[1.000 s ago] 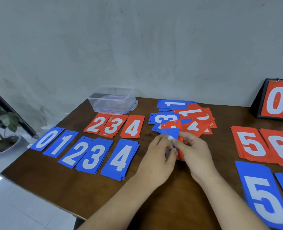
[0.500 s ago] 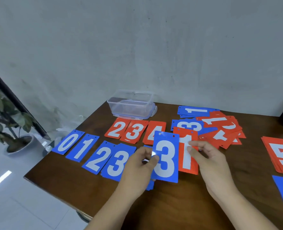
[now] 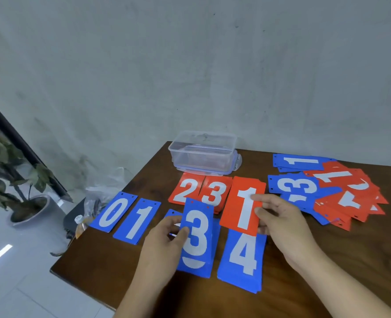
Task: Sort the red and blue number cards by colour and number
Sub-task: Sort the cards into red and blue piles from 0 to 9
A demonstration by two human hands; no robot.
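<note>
1. My left hand [image 3: 164,239] pinches the blue 3 card [image 3: 198,228] by its left edge. My right hand [image 3: 279,221] pinches the red 1 card [image 3: 242,203] by its right edge.
2. The blue 3 card hangs just above the blue 3 pile [image 3: 196,268], with both long axes pointing away from me.
3. The red 1 card is over the red row. Its place, I judge, lies left of the red 2 pile [image 3: 186,190], the far side for my right hand.

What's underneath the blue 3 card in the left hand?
A blue card stack; only the bottom curve of its white numeral shows below the blue 3 card that the left hand pinches. The rest is covered.
</note>
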